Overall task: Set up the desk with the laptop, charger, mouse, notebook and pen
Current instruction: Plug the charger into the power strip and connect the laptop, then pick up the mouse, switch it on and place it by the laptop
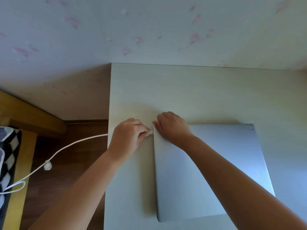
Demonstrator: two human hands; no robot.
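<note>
A closed silver laptop [229,163] lies flat on the white desk [182,90]. My left hand [127,136] pinches the white plug of the charger cable [66,146] and holds its tip against the laptop's left edge near the far corner. My right hand [172,127] rests palm down on that far left corner of the lid, fingers curled over the edge. The cable runs from my left hand off the desk's left side and down toward the floor. Mouse, notebook and pen are not in view.
The desk stands against a pale wall with pink flower marks [149,30]. To the left is brown wood flooring [69,171], a yellowish wooden frame [28,117] and a black-and-white checked cloth [8,155]. A small white tie [47,166] hangs on the cable.
</note>
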